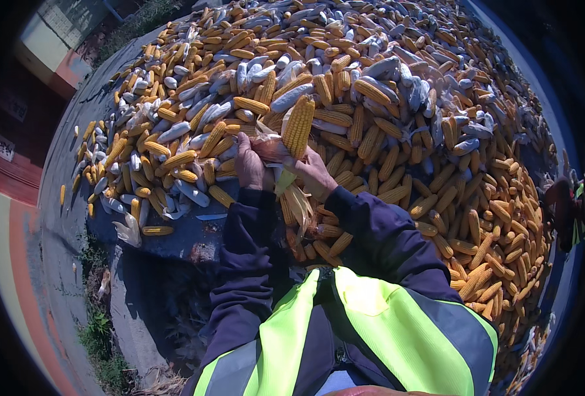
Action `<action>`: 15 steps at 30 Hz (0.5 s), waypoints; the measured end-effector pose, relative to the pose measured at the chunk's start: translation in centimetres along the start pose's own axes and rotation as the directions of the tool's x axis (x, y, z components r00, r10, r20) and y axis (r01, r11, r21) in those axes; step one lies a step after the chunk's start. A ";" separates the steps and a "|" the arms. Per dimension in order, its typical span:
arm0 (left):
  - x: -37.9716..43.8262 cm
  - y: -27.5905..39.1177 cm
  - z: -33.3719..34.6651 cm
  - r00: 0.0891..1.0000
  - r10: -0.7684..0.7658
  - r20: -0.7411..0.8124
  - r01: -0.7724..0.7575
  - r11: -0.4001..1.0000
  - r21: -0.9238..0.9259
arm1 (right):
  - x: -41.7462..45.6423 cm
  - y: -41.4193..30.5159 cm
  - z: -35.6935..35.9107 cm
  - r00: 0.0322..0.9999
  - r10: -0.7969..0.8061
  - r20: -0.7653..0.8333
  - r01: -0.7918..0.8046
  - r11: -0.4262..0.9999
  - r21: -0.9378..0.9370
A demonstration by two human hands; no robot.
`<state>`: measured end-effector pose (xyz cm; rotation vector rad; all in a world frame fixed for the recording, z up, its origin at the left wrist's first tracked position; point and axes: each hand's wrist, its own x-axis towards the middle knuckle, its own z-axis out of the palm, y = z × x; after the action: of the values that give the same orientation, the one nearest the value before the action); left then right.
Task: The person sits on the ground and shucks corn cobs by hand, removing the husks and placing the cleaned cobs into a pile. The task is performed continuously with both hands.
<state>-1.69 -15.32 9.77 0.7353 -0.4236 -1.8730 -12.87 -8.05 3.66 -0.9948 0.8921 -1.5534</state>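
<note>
Between my two hands, in front of my chest, is an ear of corn (298,129) with bare yellow kernels, its tip pointing up and away. My right hand (313,171) grips its lower end, where pulled-back husk (298,205) hangs down. Reddish-brown husk or silk (267,147) lies bunched in the fingers of my left hand (252,163), just left of the ear. Under and beyond both hands spreads a large heap of corn ears, some bare, others in pale husks (292,97).
Husked ears (475,247) are piled at my right. Concrete paving (64,178) runs along the left, with green weeds (99,326) at its edge and a painted wall (12,257) beyond. A blade-like strip (211,217) lies near my left forearm. Another person (564,213) is partly visible at the far right.
</note>
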 end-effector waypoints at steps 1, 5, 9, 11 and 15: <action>0.6 -0.3 -0.8 1.000 0.021 -0.013 -0.021 0.999 -0.032 | 0.0 0.1 0.4 0.999 -0.016 -0.029 0.017 0.999 0.048; 2.5 -1.3 -2.4 0.998 -0.045 0.042 0.049 0.994 -0.099 | 1.0 0.5 0.3 0.967 -0.041 -0.253 0.073 0.991 0.116; 0.9 -1.7 -1.5 0.999 -0.014 0.037 0.011 0.998 0.067 | 0.8 -1.3 2.2 0.929 -0.185 -0.320 0.092 0.954 -0.285; 1.3 -2.2 -2.0 0.997 0.072 -0.010 -0.069 0.979 0.192 | 1.2 -1.6 1.6 0.947 -0.162 -0.277 0.065 0.942 -0.330; -1.1 -3.3 0.8 0.979 0.187 0.078 -0.201 0.942 0.268 | 3.2 -1.6 -3.0 0.888 -0.018 -0.459 -0.034 0.994 -0.105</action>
<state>-4.24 -13.02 8.73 0.7992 -0.7741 -1.6667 -16.57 -10.79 4.46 -0.7002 1.3209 -1.7839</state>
